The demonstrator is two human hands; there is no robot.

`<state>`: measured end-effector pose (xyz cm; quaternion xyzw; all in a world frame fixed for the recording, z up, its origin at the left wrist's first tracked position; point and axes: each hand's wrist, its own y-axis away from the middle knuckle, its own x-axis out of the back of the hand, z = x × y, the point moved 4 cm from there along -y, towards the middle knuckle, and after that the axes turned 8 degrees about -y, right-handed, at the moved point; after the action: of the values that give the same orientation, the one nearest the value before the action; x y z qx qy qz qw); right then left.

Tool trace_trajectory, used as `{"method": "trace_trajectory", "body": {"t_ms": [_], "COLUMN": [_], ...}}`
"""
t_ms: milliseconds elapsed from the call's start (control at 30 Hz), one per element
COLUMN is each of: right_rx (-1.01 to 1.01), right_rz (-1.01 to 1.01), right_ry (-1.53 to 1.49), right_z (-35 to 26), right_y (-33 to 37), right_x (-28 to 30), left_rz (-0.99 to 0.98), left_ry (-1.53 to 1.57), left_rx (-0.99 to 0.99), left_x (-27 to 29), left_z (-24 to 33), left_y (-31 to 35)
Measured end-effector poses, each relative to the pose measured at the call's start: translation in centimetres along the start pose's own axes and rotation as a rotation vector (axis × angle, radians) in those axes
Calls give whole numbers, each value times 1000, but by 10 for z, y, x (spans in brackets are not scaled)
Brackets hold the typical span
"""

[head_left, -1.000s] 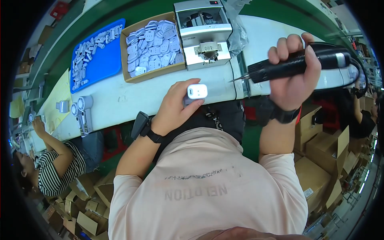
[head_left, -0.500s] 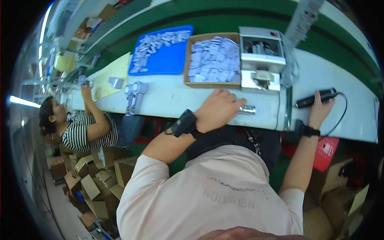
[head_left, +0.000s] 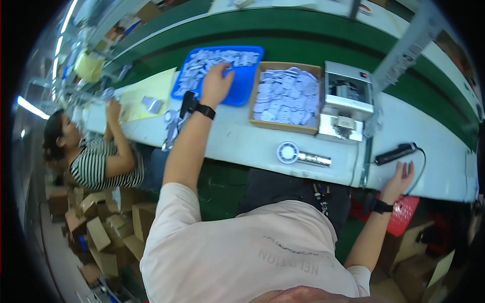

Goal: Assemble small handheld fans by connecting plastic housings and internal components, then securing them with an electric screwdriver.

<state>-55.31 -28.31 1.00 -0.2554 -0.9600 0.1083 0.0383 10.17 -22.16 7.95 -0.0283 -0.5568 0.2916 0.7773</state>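
My left hand (head_left: 216, 83) reaches over a blue tray (head_left: 239, 93), its thumb apart from its fingers. The fingertips are at the small whitish parts (head_left: 192, 76) spread in the tray; I cannot make out whether they touch any. On the right side of the bench my right hand (head_left: 399, 180) is open and holds nothing. Just beyond its fingers lies a black corded hand tool (head_left: 396, 154). Between my hands, near the front edge, rests a piece with a round white head (head_left: 288, 152) and a shiny silver handle (head_left: 314, 159).
A cardboard box (head_left: 285, 125) full of flat pale parts stands beside a grey-and-white bench machine (head_left: 347, 98). More round-headed pieces (head_left: 171, 126) lie at left. A co-worker in a striped top (head_left: 108, 164) sits further left. Open cartons (head_left: 101, 235) crowd the floor.
My left hand has left the silver-handled piece and moved left and away to the blue tray. My right hand has let go of the black tool and drawn back toward me.
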Motion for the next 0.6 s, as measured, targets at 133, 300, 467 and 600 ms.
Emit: {"method": "trace_trajectory", "body": {"t_ms": [133,300,467,600], "right_rx": [-10,2,74,118], "right_rz": [-94,-43,66,-252], "right_ry": [59,10,94,-36], "right_z": [10,0,-26,-107], "right_y": [5,10,18,80], "right_x": [-13,-24,-10,-38], "left_rz": [-86,-164,-199,-462], "left_ry": [-451,-556,262,803], "left_rx": [31,6,90,123], "left_x": [-37,-51,7,58], "left_z": [-50,-71,-2,76], "left_y": [-33,-46,9,114]}}
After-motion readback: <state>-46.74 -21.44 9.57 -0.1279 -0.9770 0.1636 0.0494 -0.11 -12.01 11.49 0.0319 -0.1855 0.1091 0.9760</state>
